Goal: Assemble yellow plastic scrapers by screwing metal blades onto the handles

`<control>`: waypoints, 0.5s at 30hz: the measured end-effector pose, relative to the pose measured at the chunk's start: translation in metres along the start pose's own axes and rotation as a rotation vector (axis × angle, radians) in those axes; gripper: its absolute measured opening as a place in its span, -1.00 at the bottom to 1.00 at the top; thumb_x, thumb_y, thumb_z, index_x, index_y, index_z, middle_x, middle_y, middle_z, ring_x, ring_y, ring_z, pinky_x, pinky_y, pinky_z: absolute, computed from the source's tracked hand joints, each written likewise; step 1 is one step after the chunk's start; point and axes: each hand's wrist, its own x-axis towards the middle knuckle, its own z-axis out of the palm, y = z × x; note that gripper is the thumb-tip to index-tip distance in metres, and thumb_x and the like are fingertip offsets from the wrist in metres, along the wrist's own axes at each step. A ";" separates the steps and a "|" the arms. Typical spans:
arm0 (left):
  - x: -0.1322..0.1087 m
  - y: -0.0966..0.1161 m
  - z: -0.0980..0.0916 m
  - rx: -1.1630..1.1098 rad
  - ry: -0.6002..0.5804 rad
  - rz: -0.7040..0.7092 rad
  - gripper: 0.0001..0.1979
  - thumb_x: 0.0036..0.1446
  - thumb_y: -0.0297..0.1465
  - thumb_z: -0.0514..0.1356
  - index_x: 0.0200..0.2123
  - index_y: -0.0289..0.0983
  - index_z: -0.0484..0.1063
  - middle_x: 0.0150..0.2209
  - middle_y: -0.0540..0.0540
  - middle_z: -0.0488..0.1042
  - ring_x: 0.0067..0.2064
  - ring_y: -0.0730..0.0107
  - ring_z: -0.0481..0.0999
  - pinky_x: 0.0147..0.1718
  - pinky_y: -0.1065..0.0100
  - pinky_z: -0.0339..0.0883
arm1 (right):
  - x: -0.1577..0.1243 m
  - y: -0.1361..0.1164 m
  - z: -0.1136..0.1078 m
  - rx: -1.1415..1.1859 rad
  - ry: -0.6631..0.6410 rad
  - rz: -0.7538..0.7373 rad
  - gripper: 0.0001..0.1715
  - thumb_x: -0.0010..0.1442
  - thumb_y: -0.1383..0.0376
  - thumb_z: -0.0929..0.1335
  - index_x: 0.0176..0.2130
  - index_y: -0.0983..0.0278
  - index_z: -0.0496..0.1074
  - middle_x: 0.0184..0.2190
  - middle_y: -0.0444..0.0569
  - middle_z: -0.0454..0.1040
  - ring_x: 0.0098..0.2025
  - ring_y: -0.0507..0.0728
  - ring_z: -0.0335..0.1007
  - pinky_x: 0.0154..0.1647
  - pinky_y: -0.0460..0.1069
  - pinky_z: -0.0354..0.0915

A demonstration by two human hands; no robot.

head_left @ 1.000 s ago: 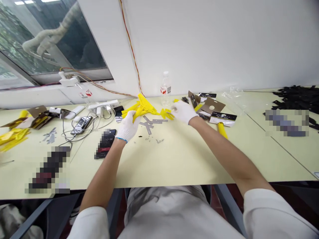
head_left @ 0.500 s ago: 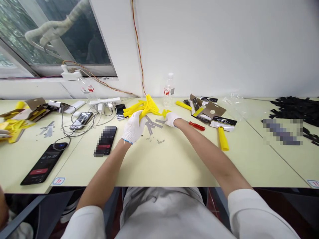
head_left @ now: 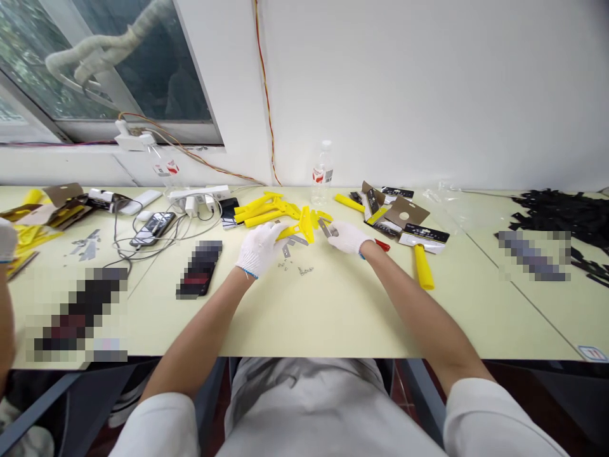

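**Yellow plastic scraper [head_left: 302,226] and steel blade [head_left: 325,227] meet between gloved hands**

Our left hand [head_left: 261,249], in a white knit glove, is closed around the scraper, held just above the pale table [head_left: 342,317] and in front of a heap of yellow scraper handles [head_left: 259,211]. Our right hand [head_left: 349,237], also gloved, is nearly shut, its fingertips [head_left: 335,233] apparently pinching the blade beside the scraper's head. We judge the edge the main risk: a slip could cut through the loose knit. A careless knock could also scatter the tiny screws [head_left: 285,266] and loose blades [head_left: 295,240] below our hands.

Among the containers, we cannot tell whether the clear plastic bottle [head_left: 322,172] by the wall holds anything. The crumpled clear bag [head_left: 440,192] shows no contents we can make out, and the opened cardboard packets [head_left: 404,212] lie just beyond our right hand.
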 end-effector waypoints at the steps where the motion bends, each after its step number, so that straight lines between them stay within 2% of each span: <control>1: 0.000 0.000 0.001 0.005 -0.007 0.005 -0.64 0.51 -0.25 0.20 0.25 -0.21 0.58 0.02 -0.23 0.65 0.01 0.00 0.64 -0.01 0.13 0.45 | -0.004 0.004 0.001 0.019 -0.009 0.019 -0.62 0.52 0.07 0.45 0.13 0.27 0.56 0.04 0.06 0.61 -0.05 0.16 0.60 -0.02 0.10 0.58; 4: -0.001 -0.002 0.006 0.016 -0.020 0.013 -0.62 0.52 -0.24 0.17 0.26 -0.18 0.59 -0.01 -0.22 0.64 -0.01 0.02 0.62 -0.05 0.15 0.42 | -0.013 0.011 0.011 0.142 -0.052 0.087 -0.64 0.53 0.03 0.41 -0.11 0.28 0.55 -0.28 -0.02 0.62 -0.32 0.08 0.53 -0.24 0.00 0.52; 6: -0.002 -0.002 0.009 0.033 -0.035 0.029 -0.61 0.53 -0.20 0.15 0.26 -0.15 0.60 -0.05 -0.21 0.63 -0.04 0.04 0.62 -0.09 0.15 0.41 | -0.019 0.011 0.021 0.367 -0.070 0.148 -0.64 0.52 0.05 0.39 -0.22 0.26 0.48 -0.42 -0.04 0.58 -0.41 0.07 0.48 -0.32 -0.03 0.47; 9: -0.003 0.001 0.012 0.062 -0.092 0.070 -0.61 0.52 -0.22 0.16 0.28 -0.13 0.60 -0.06 -0.21 0.63 -0.06 0.04 0.61 -0.12 0.15 0.41 | -0.028 0.009 0.035 0.681 -0.052 0.221 -0.72 0.50 0.16 0.39 -0.26 0.24 0.43 -0.41 -0.02 0.60 -0.41 0.07 0.50 -0.33 -0.06 0.45; 15: -0.005 0.007 0.011 0.022 -0.155 0.117 -0.57 0.47 -0.32 0.19 0.33 -0.09 0.56 0.05 -0.19 0.64 0.04 0.05 0.62 0.01 0.16 0.46 | -0.034 0.009 0.047 0.684 0.004 0.236 -0.97 0.44 0.33 0.41 -0.13 0.25 0.46 -0.35 -0.04 0.60 -0.36 0.08 0.52 -0.38 -0.08 0.45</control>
